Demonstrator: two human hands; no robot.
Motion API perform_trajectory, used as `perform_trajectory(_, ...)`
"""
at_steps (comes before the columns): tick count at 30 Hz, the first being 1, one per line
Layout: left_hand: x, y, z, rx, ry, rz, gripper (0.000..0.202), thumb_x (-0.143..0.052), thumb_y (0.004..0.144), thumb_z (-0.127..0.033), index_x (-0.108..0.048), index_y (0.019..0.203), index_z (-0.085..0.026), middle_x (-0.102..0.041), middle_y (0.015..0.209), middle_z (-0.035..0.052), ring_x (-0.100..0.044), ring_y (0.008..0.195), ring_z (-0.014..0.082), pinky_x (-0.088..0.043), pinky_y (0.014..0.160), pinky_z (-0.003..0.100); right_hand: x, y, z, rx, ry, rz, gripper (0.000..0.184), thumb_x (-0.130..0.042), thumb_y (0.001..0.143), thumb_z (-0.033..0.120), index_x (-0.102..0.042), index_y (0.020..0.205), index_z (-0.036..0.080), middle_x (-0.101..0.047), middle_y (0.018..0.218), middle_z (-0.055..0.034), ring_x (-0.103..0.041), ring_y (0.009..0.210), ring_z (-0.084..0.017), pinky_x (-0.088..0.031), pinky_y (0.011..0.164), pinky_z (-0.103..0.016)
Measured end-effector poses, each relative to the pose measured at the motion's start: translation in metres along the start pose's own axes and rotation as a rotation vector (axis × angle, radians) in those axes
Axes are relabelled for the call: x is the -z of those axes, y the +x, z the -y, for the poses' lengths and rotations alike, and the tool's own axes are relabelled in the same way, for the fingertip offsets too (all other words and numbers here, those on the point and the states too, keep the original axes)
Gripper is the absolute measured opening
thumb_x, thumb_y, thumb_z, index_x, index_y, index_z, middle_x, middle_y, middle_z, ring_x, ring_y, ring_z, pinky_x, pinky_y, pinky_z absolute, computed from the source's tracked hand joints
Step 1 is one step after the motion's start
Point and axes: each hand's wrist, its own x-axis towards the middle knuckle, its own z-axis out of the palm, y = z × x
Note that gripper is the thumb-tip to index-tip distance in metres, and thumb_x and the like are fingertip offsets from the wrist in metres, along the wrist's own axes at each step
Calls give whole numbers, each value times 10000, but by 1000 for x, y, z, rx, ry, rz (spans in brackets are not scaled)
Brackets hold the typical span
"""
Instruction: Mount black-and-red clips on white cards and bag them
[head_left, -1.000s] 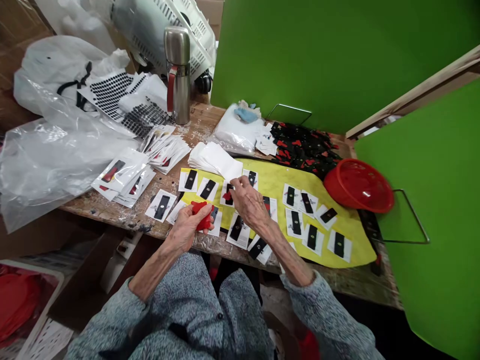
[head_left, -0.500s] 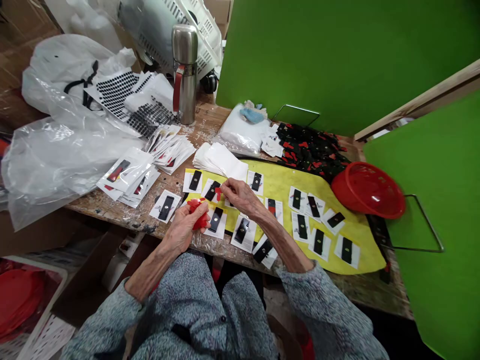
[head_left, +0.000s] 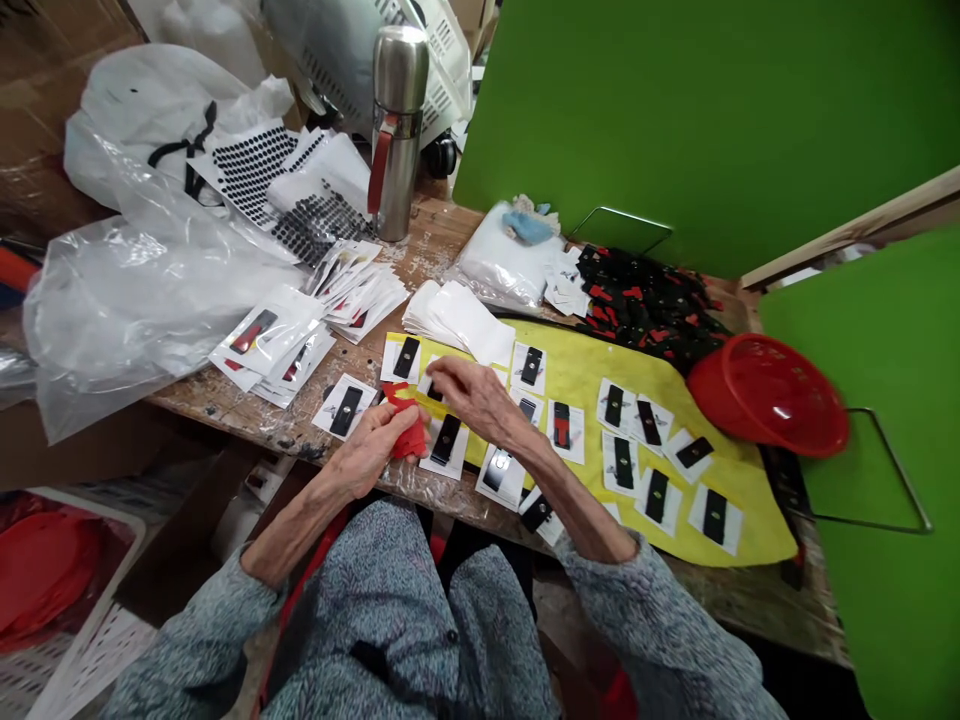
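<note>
From the head camera, your left hand (head_left: 369, 452) is closed on red pieces (head_left: 409, 438) near the front edge of the table (head_left: 430, 238). Your right hand (head_left: 478, 402), close by but apart, bends over a card (head_left: 425, 381) on the yellow sheet (head_left: 581, 365); I cannot tell whether it pinches anything.

a bunch of thin red cut-outs (head_left: 408, 437), uneven at the edges, is gripped in the left hand (head_left: 373, 443). just beside it a white card (head_left: 458, 453) lies flat, bearing a slanted black strip (head_left: 446, 440); a second card (head_left: 429, 388) is partly hidden behind the right hand (head_left: 476, 397).
</note>
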Motion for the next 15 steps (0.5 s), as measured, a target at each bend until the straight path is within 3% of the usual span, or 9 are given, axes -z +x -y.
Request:
perform_trajectory(3,1,1,0,-26,43,26,335,-780,675,-441,-628,701,-143,-641,589,3,-521,443,81,-352,432,198,2,-1,12,70,270,203,191,-460,929,247,-616,856,166,-617,782,-8,-529,687,-119,-404,641,-245)
perform_trajectory(5,3,1,1,-42,87,26,339,-773,676,-455,-639,692,-145,-631,560,3,-505,431,83,-338,432,200,2,0,16,76,343,242,153,-506,904,262,-621,866,167,-624,805,-6,-533,707,-117,-409,649,-244)
perform_trajectory(11,10,1,-1,-88,200,43,356,-743,714,-466,-632,601,-147,-602,507,7,-454,418,70,-315,443,197,-7,6,11,60,430,206,144,-526,861,258,-552,745,177,-532,686,25,-465,632,-102,-377,596,-240)
perform_trajectory(15,13,-2,-3,-76,158,18,340,-748,702,-485,-669,682,-154,-591,503,-12,-463,416,74,-289,418,189,-15,17,-5,-57,573,87,142,-546,833,305,-557,892,176,-547,659,37,-465,579,-92,-370,553,-234)
